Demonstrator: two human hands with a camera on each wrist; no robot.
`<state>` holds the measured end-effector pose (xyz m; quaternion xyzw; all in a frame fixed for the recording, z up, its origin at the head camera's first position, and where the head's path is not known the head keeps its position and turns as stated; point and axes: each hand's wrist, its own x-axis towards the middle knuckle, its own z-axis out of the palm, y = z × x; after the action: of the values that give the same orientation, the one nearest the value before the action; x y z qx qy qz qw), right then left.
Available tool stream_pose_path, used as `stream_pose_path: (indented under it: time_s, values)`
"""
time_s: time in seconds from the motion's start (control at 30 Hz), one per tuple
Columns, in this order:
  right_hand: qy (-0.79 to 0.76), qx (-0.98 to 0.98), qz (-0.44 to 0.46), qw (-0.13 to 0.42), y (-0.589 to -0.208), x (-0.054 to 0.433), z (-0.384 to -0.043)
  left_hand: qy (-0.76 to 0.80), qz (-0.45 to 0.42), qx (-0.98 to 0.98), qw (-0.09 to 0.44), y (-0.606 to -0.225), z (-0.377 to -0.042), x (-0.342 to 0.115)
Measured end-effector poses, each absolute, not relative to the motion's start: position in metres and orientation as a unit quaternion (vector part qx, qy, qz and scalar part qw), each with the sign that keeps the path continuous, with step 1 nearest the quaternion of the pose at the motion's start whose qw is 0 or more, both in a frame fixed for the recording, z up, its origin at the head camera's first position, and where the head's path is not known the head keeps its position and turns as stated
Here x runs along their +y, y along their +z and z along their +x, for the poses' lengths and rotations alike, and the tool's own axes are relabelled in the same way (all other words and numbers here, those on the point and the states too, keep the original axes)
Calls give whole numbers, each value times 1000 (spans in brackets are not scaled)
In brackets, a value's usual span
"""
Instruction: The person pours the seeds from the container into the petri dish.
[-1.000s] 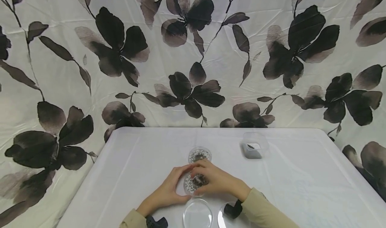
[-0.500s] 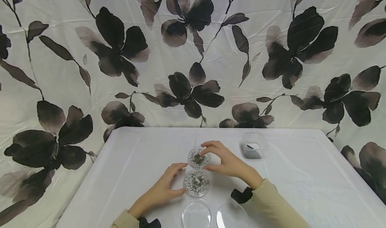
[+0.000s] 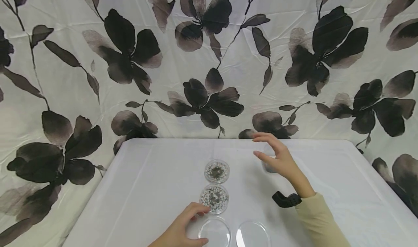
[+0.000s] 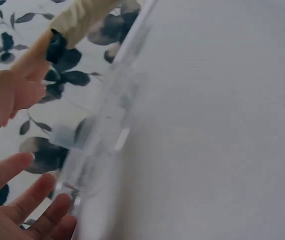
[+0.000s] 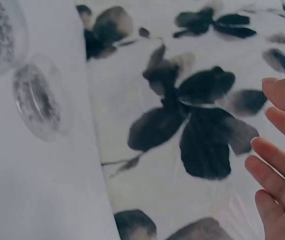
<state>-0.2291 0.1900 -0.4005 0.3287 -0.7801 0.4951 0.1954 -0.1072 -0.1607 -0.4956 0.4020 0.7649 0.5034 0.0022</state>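
Observation:
Two round clear petri dishes hold white bits with a dark patch in the middle: the far dish (image 3: 217, 171) and, just in front of it, the near dish (image 3: 213, 200). My left hand (image 3: 183, 227) is bent around the near side, its fingertips overlapping the near dish's left rim in the head view and its thumb over a clear round lid (image 3: 215, 232). My right hand (image 3: 277, 158) is raised at the back right, thumb and fingers apart, nothing between them. Below it a small clear container (image 3: 269, 168) with grey contents is mostly hidden. The right wrist view shows loosely spread fingers (image 5: 277, 167).
A second clear round lid or dish (image 3: 253, 234) lies to the right of the first, near the front. A white cloth (image 3: 156, 174) covers the table. Behind it hangs a floral curtain (image 3: 209, 58).
Both hands were around the near dish; the right then passed over the far dish and moved right and back to the small container. The left came back toward the front. Both dishes stayed put.

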Motion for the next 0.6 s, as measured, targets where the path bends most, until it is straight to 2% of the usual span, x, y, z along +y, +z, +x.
stream_pose_path:
  time_s: [0.27, 0.53, 0.6]
  values:
    - [616, -714, 257, 211, -418, 234, -232, 488, 443, 752, -21, -522, -104, -160]
    - [761, -592, 162, 209, -454, 262, -239, 398, 483, 774, -103, -524, -108, -157]
    - [782, -567, 161, 205, -464, 266, -242, 395, 477, 780, -92, -522, -107, -158]
